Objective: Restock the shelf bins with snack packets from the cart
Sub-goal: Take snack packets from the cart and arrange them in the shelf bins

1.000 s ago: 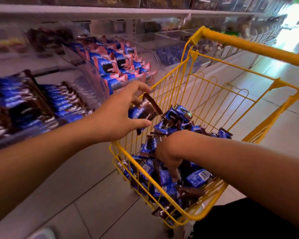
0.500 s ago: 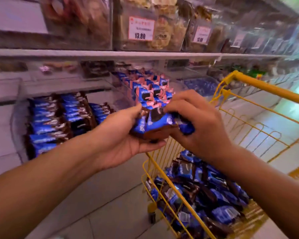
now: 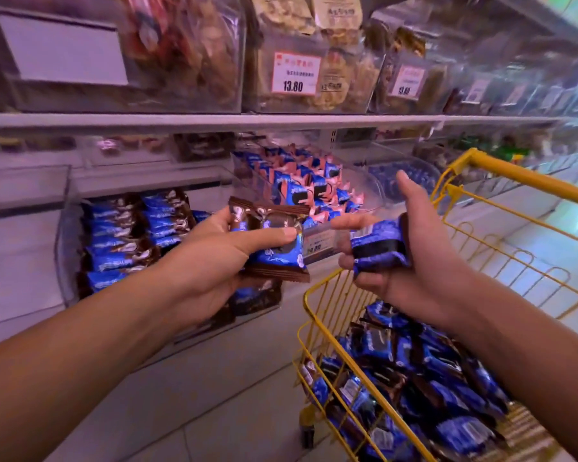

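My left hand (image 3: 204,261) holds a small stack of blue-and-brown snack packets (image 3: 272,241), thumb pressed across the top one. To its right, my right hand (image 3: 411,251) grips another bunch of blue packets (image 3: 379,245) in curled fingers, thumb raised. Both hands hover in front of the shelf, above the yellow wire cart's (image 3: 321,315) left corner. The cart holds a heap of the same packets (image 3: 424,378). A clear bin (image 3: 64,261) at the left is stocked with rows of matching blue-and-brown packets (image 3: 127,235).
A neighbouring clear bin holds blue-and-pink packets (image 3: 301,181). Farther right is a bin of dark blue items (image 3: 404,181). The upper shelf (image 3: 214,121) carries clear bins of other snacks with price tags (image 3: 294,73). The cart's handle (image 3: 531,181) runs at the right.
My hands have separated: each now holds its own bunch of packets, where half a second ago both met on one stack. A second ago my right hand was down in the cart.
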